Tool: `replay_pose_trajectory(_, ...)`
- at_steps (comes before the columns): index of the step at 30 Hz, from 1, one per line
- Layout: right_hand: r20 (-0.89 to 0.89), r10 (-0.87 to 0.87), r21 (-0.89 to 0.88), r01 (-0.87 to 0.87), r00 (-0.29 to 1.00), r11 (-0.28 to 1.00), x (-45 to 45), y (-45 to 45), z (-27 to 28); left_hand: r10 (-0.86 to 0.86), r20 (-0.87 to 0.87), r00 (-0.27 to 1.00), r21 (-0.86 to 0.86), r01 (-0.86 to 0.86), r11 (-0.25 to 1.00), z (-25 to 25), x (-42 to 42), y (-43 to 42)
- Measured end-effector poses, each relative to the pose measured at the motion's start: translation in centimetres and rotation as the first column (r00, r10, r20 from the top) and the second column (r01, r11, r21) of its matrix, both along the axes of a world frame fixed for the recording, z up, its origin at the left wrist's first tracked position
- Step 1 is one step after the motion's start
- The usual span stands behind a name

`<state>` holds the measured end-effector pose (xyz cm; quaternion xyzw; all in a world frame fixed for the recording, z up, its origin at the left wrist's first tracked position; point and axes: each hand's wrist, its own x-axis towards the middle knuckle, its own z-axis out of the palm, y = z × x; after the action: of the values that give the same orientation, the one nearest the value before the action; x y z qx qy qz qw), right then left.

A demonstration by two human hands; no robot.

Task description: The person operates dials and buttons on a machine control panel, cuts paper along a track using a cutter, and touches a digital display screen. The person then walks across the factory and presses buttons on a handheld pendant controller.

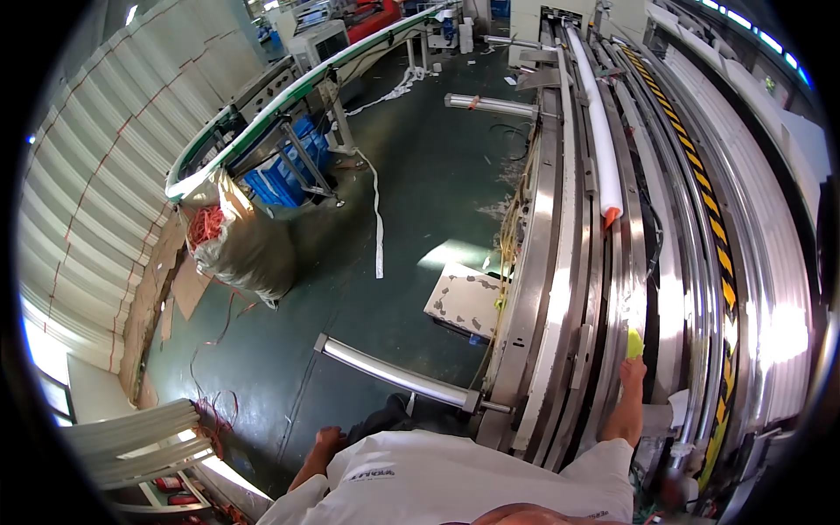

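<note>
Along the right side of a green shop floor (411, 201), a long metal machine bed (547, 219) with parallel rails, bright glare in patches; yellow-black hazard strip (696, 166) running beside it. Opposite: banked pale ribbed lengths (114, 157), a curved green-edged conveyor (289, 103), blue crates (293, 171), a bulging sack (254, 262) topped with red strips (206, 225). Dark print on the wearer's white shirt (437, 481), inverted and too small to read surely. Right grip (632, 371) closed on a yellow-green piece (635, 343), which projects forward from the fingers over the rails. White roll (595, 114), orange-tipped, lies farther up the bed, apart from that grip. Left grip (330, 436) low, near a metal cylinder (394, 376); cannot tell whether it holds anything.
</note>
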<state>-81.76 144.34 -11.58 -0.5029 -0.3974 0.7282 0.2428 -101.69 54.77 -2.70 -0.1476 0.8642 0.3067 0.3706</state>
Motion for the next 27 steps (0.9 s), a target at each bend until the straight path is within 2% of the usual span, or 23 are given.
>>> replay_pose_trajectory(1, 0.065, -0.023, 0.005, 0.022, 0.998, 1.0, 0.0, -0.5, 0.1, 0.153, 0.022, 0.988, 0.049, -0.154, 0.987, -0.8, 0.2, -0.2)
replay_pose_trajectory(3, 0.157, -0.055, -0.006, 0.056, 0.986, 0.998, -0.7, -1.0, 1.9, 0.291, 0.126, 0.948, 0.161, -0.309, 0.937, -4.0, -0.2, -1.9)
replay_pose_trajectory(4, 0.181, -0.054, -0.026, 0.059, 0.982, 0.998, -0.6, -0.8, 1.5, 0.385, 0.168, 0.908, 0.179, -0.412, 0.893, -4.3, -0.4, -1.9)
replay_pose_trajectory(6, 0.319, -0.162, 0.027, 0.162, 0.934, 0.986, -1.5, -1.5, 2.4, 0.562, 0.244, 0.79, 0.197, -0.608, 0.769, -4.7, -0.6, -1.9)
replay_pose_trajectory(8, 0.316, -0.127, 0.032, 0.123, 0.94, 0.992, -0.8, -0.9, 1.6, 0.153, 0.077, 0.985, 0.084, -0.159, 0.984, -4.2, -0.5, -2.0)
replay_pose_trajectory(9, 0.314, -0.098, 0.033, 0.092, 0.944, 0.995, -0.6, -0.7, 1.2, -0.089, 0.01, 0.996, -0.026, 0.089, 0.996, -3.5, -0.4, -2.1)
replay_pose_trajectory(10, 0.321, -0.104, 0.036, 0.098, 0.941, 0.995, -0.6, -0.7, 1.2, -0.364, 0.005, 0.931, -0.168, 0.36, 0.918, -2.3, -0.7, -1.6)
replay_pose_trajectory(11, 0.329, -0.107, 0.039, 0.1, 0.938, 0.994, -0.6, -0.8, 1.3, -0.606, 0.041, 0.795, -0.3, 0.588, 0.751, -1.4, -0.9, -0.9)
replay_pose_trajectory(14, 0.356, -0.103, 0.054, 0.09, 0.929, 0.994, -0.6, -1.0, 1.5, -0.7, 0.064, 0.711, -0.383, 0.666, 0.641, -0.9, -1.1, -0.4)
replay_pose_trajectory(16, 0.374, -0.107, 0.058, 0.092, 0.921, 0.994, -0.7, -1.2, 1.8, -0.45, 0.036, 0.892, -0.225, 0.446, 0.867, 0.3, -1.0, 0.5)
replay_pose_trajectory(18, 0.386, -0.123, 0.06, 0.109, 0.914, 0.992, -1.0, -1.4, 2.3, -0.397, 0.017, 0.918, -0.205, 0.391, 0.897, -0.5, -0.9, -0.1)
replay_pose_trajectory(20, 0.387, -0.123, 0.062, 0.107, 0.914, 0.992, -1.0, -1.3, 2.1, -0.571, -0.008, 0.821, -0.336, 0.536, 0.775, -2.2, -0.8, -1.2)
replay_pose_trajectory(23, 0.388, -0.124, 0.061, 0.109, 0.913, 0.992, -1.0, -1.3, 2.0, -0.678, 0.007, 0.735, -0.416, 0.618, 0.667, -3.2, -0.9, -1.6)
replay_pose_trajectory(27, 0.403, -0.131, 0.06, 0.116, 0.906, 0.991, -1.2, -1.3, 2.3, -0.65, 0.009, 0.76, -0.394, 0.6, 0.696, -3.2, -0.9, -1.6)
